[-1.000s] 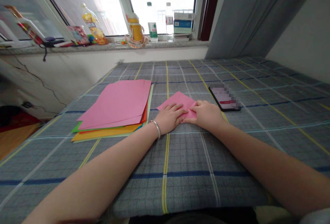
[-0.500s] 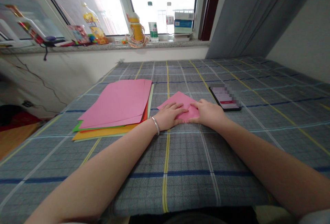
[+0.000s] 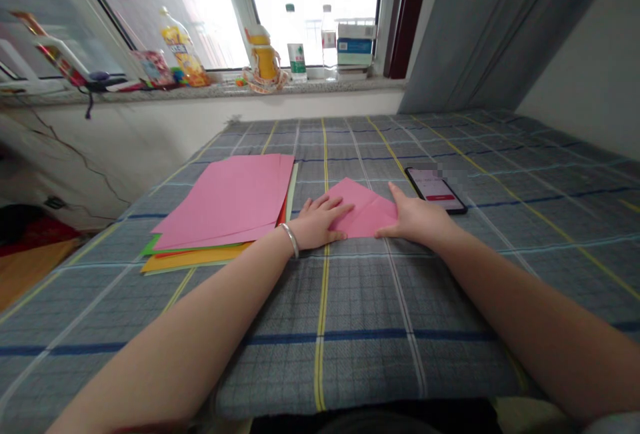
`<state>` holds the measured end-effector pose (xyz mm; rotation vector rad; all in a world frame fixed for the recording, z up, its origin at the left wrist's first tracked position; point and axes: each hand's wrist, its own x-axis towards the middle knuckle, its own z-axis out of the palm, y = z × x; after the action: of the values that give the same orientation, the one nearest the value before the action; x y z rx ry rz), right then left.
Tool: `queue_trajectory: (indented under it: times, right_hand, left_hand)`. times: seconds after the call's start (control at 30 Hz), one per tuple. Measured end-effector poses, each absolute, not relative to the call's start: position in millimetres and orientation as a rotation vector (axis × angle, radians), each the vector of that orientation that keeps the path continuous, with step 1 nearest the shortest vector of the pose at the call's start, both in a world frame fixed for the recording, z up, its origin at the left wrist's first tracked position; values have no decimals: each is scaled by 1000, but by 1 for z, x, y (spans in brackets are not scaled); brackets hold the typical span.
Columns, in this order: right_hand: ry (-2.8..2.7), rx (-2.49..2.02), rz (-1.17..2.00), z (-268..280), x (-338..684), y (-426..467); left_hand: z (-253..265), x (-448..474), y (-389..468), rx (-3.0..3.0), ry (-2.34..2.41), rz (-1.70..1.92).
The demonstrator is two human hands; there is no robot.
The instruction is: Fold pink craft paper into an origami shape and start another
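A folded piece of pink paper [image 3: 363, 211] lies flat on the plaid cloth, its peak pointing away from me. My left hand [image 3: 320, 221] rests on its left side with the fingers spread; a silver bangle circles that wrist. At the right edge of the paper is my right hand [image 3: 413, 217], thumb and fingers apart, touching the edge without gripping it. Left of my hands lies a stack of coloured paper [image 3: 230, 194], pink sheets on top, with green, orange and red edges showing underneath.
A phone [image 3: 436, 191] with a lit screen lies just beyond my right hand. On the windowsill [image 3: 220, 89] stand a yellow drinking bottle [image 3: 265, 61], a juice bottle [image 3: 184, 47], a blue box [image 3: 355, 45] and clear bottles. A grey curtain [image 3: 470, 34] hangs at the right.
My hands have moved apart, left hand leftward and right hand rightward, off the middle of the folded paper. More of its surface shows, and its right part reaches farther right.
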<state>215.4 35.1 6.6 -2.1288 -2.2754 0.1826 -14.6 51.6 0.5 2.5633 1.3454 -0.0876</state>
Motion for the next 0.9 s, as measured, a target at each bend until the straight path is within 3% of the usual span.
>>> queue_trajectory:
  times: [0.9]
  right_hand:
    - [-2389,-2278,163,15,257,39]
  left_hand:
    - [6,-23,54,2547,1334,-129]
